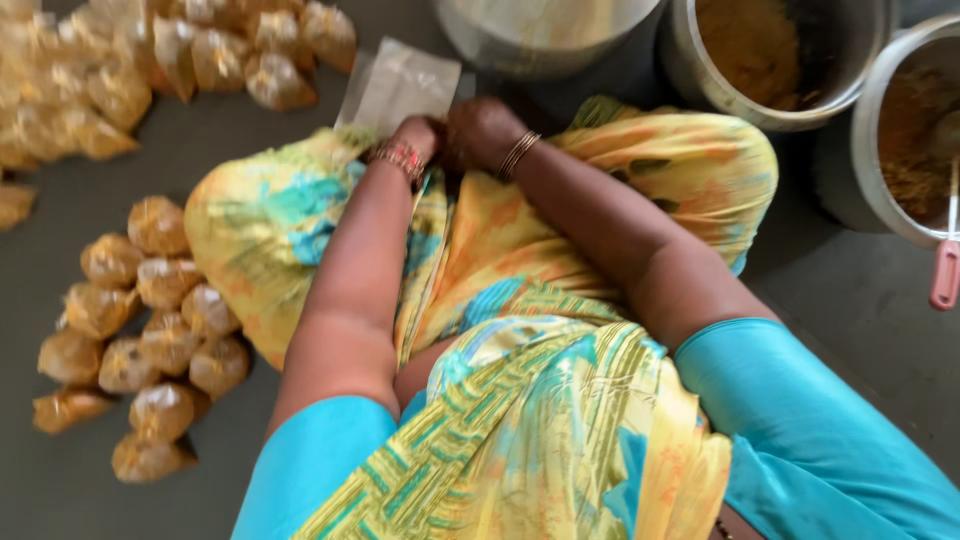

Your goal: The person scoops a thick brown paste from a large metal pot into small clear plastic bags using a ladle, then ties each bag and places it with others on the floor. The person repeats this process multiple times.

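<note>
My left hand and my right hand meet knuckle to knuckle in my lap, over the yellow and turquoise cloth draped across my knees, and both are curled inward with the fingers tucked out of sight, so I cannot tell how tightly either is closed or whether anything sits inside them. A beaded bangle circles my left wrist and thin gold bangles my right. Just beyond my left hand a stack of empty clear plastic bags lies flat on the grey floor, touching the edge of my knee. Toward the floor's far left corner is a heap of filled packets of yellow-brown powder, and another cluster of the same tied packets lies along the left edge beside my leg. At the far edge stand three metal pots: one pale, two holding brown powder, the rightmost with a pink-handled spoon.
</note>
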